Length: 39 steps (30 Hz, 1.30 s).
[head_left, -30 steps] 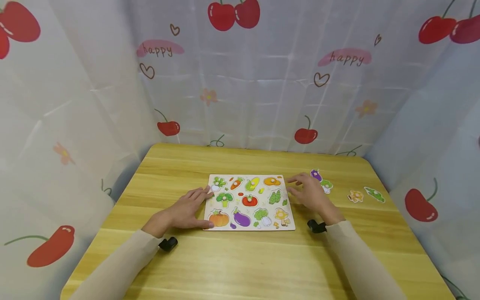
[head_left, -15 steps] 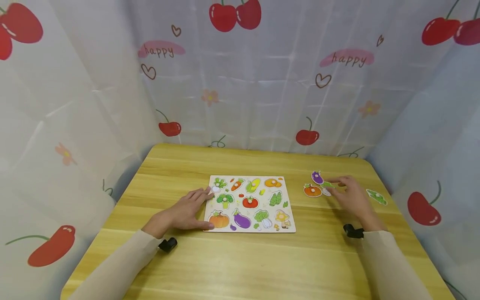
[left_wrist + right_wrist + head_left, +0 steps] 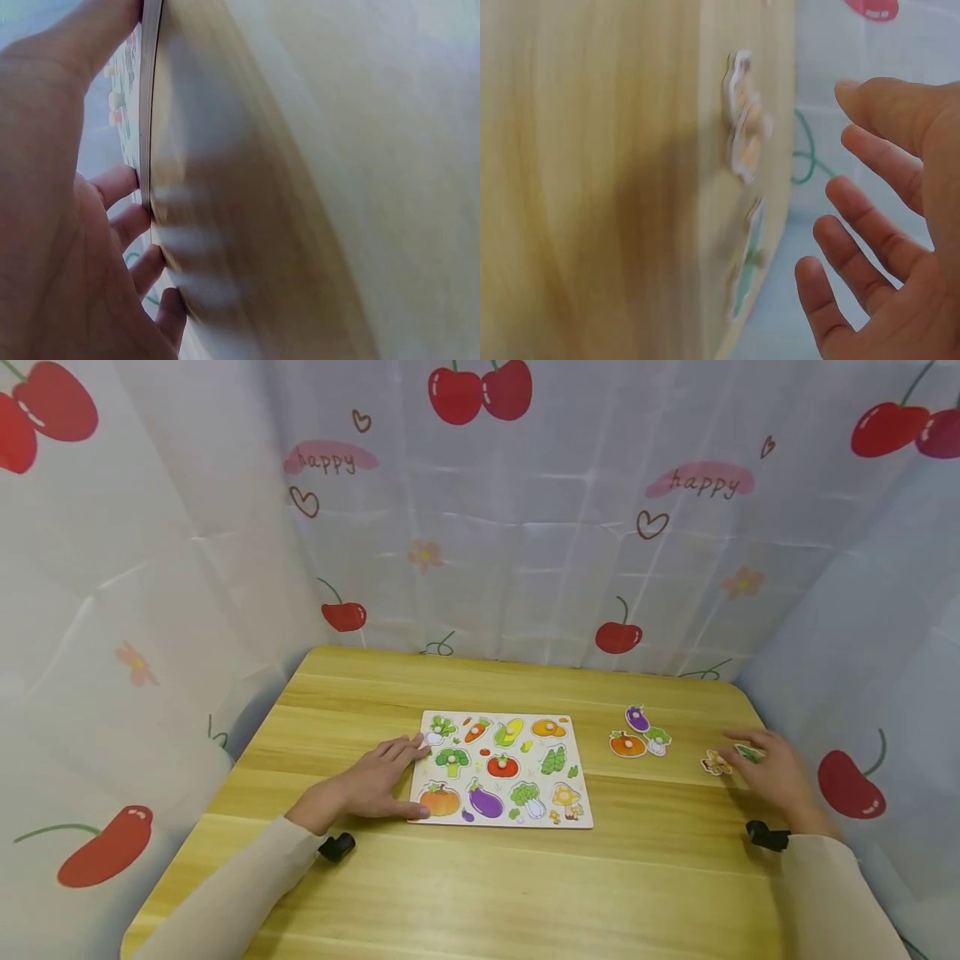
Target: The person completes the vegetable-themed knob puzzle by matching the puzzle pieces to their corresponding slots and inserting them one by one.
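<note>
A wooden vegetable puzzle board (image 3: 536, 781) lies mid-table. My left hand (image 3: 378, 781) rests along its left edge, thumb at the lower corner and fingertips at the upper side, as the left wrist view also shows. To the far right, my right hand (image 3: 776, 777) hovers with spread fingers over a mushroom piece (image 3: 716, 762) and a green vegetable piece (image 3: 748, 752), which it partly hides in the head view. The right wrist view shows nothing between those fingers, with the knobbed mushroom piece (image 3: 744, 127) and green piece (image 3: 748, 262) lying on the table beyond them.
Between board and right hand lie an eggplant piece (image 3: 637, 718), a pumpkin piece (image 3: 627, 743) and a cabbage piece (image 3: 657, 742), close together. The wooden table (image 3: 480, 893) is enclosed by hanging cherry-print curtains (image 3: 487, 552).
My right hand has moved right from the board's edge, leaving the pumpkin piece beside the eggplant and cabbage pieces. It now hovers by the mushroom piece. The left hand stays in place.
</note>
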Tool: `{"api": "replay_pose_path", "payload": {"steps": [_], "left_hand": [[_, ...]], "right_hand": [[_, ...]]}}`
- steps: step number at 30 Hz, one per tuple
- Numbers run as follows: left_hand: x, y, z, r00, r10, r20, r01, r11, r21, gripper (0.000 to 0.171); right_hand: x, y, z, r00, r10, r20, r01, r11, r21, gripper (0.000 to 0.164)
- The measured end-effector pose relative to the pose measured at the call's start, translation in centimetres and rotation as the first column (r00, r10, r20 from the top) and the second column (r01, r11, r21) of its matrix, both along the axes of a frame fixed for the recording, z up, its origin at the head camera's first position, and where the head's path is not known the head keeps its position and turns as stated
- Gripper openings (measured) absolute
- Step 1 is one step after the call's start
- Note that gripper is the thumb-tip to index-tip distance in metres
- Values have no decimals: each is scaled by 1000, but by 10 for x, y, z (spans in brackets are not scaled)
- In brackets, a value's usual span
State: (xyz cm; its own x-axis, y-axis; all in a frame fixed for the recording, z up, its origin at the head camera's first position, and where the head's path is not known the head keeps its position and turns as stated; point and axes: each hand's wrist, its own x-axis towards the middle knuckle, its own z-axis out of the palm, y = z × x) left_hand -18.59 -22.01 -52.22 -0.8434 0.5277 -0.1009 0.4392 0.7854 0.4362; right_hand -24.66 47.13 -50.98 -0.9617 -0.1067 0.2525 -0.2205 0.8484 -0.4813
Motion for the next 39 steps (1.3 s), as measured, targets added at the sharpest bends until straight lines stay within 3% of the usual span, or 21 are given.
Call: {"api": "replay_pose_path", "payload": {"steps": [12,19,28,39], "left_hand": [[-3,0,1,1000,4,-1,-4,999,-36,118],[-3,1,2,1000,2,10,-1,1000,-31,117],[0,0,-1,1000,7,22,-6,999,-34,119],[0,0,1,1000,7,7,-7,1000,-28,118]], "right_hand": [[-5,19,-14,996,-27,81,28,999,-16,55],[-2,30,-18,982,-154,105,157,987,-22,55],[-4,30,-20,952,-291,92,291,957,13,34],[-12,26,-23,959,-282,33,282,959,11,30]]}}
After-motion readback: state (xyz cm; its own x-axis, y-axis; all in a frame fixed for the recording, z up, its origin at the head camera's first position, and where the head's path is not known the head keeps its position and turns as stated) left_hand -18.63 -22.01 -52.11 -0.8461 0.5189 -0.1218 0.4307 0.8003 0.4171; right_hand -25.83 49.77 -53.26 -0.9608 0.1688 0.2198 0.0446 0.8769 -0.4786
